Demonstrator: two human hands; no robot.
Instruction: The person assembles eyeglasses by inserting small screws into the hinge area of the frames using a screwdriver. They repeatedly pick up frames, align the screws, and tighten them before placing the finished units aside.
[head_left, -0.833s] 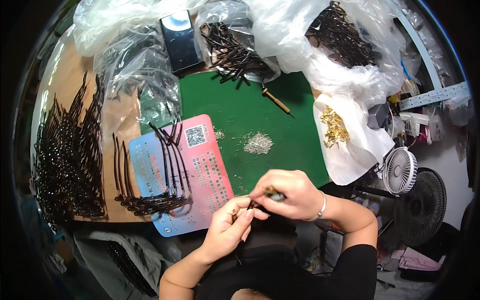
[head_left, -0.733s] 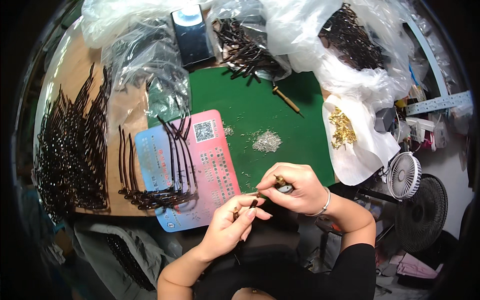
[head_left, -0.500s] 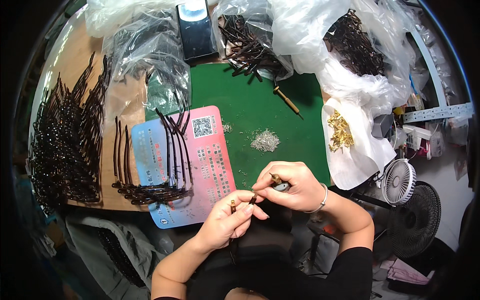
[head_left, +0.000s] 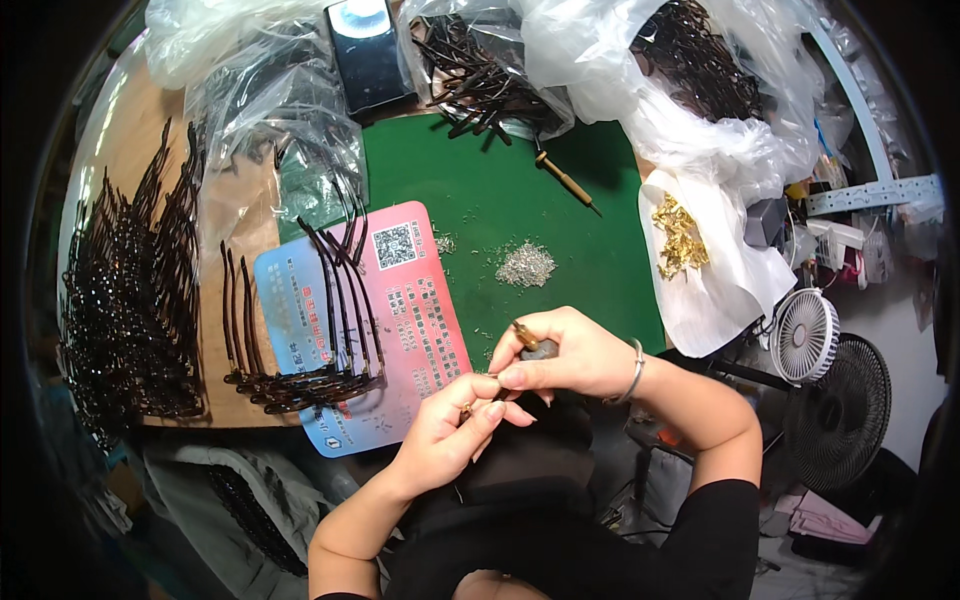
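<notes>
Desk (head_left: 125,140) carries everything; clock read from left hand (head_left: 450,425). Green mat (head_left: 440,170) at 12. Dark bundle (head_left: 130,310) at 10. Pink-blue card (head_left: 412,215) at 11, dark stems (head_left: 320,393) lying partly on it. White sheet (head_left: 690,335) at 2. Right hand (head_left: 565,355), also at 2, curls round a brass-ended tool (head_left: 523,336); left pinches narrowly on a dark piece (head_left: 502,394). Gold parts (head_left: 681,240) on sheet. Screwdriver (head_left: 568,185) at 1. Silver bits (head_left: 525,266) heaped at 1, nearer.

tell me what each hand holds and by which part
Left hand: dark piece, pinched near its visible end. Right hand: gold-ended tool, gripped around a part the hand itself hides.
</notes>
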